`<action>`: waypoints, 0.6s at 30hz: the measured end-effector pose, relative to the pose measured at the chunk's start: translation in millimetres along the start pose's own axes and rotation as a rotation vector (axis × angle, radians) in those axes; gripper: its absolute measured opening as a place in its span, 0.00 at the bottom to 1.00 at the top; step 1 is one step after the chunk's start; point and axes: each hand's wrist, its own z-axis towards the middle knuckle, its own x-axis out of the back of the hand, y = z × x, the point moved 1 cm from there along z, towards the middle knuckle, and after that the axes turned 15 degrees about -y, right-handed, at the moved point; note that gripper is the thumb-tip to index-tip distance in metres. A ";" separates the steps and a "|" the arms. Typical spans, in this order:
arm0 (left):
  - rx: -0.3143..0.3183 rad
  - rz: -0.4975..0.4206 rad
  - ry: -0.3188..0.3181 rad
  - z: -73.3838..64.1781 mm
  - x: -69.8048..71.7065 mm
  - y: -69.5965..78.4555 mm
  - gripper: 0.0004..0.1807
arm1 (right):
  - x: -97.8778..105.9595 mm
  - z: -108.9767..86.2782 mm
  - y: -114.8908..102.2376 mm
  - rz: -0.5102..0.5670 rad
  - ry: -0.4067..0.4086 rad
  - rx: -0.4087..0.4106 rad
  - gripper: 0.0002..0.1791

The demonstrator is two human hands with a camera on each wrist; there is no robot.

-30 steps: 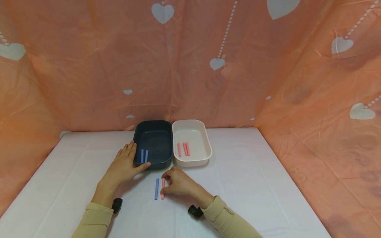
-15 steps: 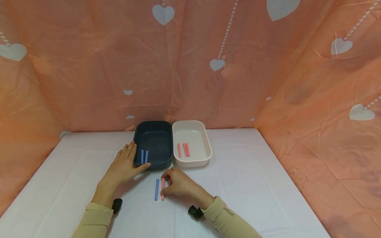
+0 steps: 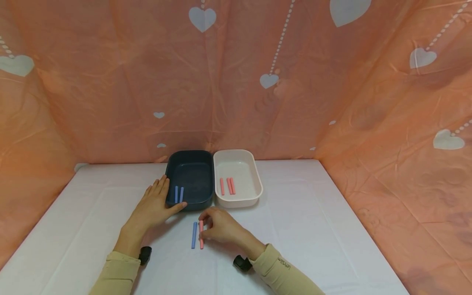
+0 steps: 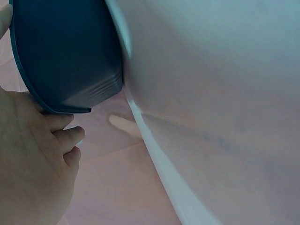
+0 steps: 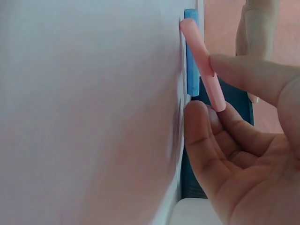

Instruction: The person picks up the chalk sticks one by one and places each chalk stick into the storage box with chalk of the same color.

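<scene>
My right hand [image 3: 221, 226] pinches a pink stick of chalk [image 3: 201, 235] near the table's middle. In the right wrist view the thumb presses along the chalk's middle, fingers at its end, and it tilts with one end up. A blue stick of chalk [image 3: 194, 235] lies just left of it on the white cloth. My left hand [image 3: 151, 207] rests against the dark blue dish [image 3: 193, 172], straight fingers along its left wall and thumb at its front rim. The left wrist view shows those fingers at the dish's [image 4: 65, 56] outer side.
Two blue chalk sticks [image 3: 176, 194] lie in the dark dish. Right beside it stands a white dish [image 3: 258, 184] with three pink chalk sticks [image 3: 222, 186]. Behind the table hangs an orange curtain [image 3: 236, 110] with white hearts.
My right fingers have shifted slightly, and the pink chalk's far end has moved a little left, towards the blue one. The left hand and both dishes stay put.
</scene>
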 end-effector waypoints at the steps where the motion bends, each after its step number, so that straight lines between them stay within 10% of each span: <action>1: 0.000 -0.001 0.000 0.0 0.0 -0.1 0.63 | 0.0 -0.1 -0.1 0.007 0.003 0.003 0.20; 18: -0.005 -0.003 0.001 -0.6 -0.2 -0.5 0.63 | -0.2 -2.0 -7.0 0.187 0.003 0.058 0.16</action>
